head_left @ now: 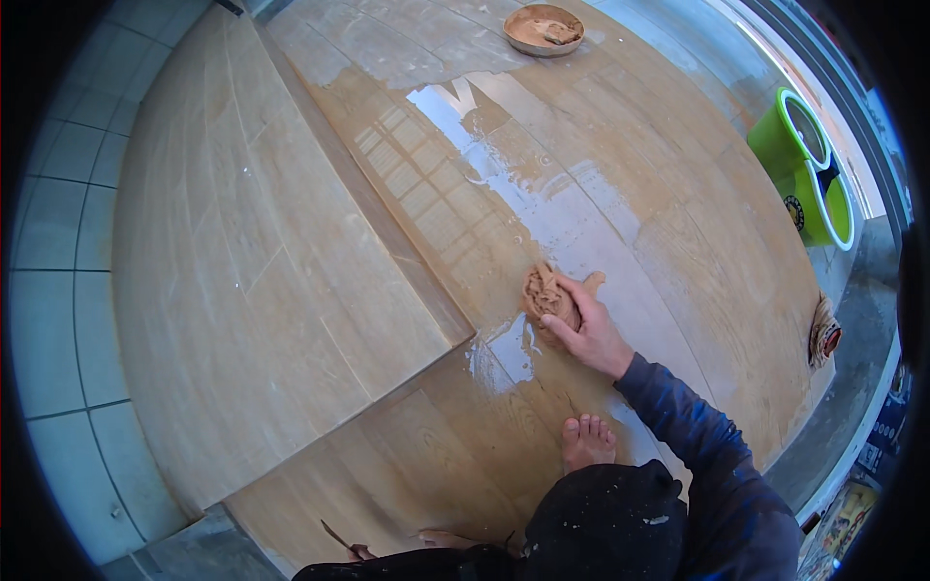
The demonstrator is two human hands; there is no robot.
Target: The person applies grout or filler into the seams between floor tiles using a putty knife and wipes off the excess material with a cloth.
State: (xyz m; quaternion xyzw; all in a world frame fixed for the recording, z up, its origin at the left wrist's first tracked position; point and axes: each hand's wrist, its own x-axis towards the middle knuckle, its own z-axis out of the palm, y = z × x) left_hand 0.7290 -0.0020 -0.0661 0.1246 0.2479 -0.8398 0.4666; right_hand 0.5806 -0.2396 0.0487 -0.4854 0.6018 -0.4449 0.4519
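My right hand (593, 329) is closed on a crumpled, wet tan cloth (544, 292), pressed on the wood-look floor (717, 320). The floor around it is streaked with water and a pale film. Left of the cloth runs the edge of a raised, lighter tiled step (271, 290). At the lower edge my left hand (360, 552) shows only as curled fingertips beside my dark clothing, holding a thin flat tool (334, 533). My bare foot (588, 443) stands below my right hand.
A bowl (543, 29) with tan contents sits at the top. A green bucket (775, 150) stands at the right edge, with a bundled rag (824, 329) below it. A white-tiled wall (63, 339) borders the left, and boxes (877, 426) lie at the far right.
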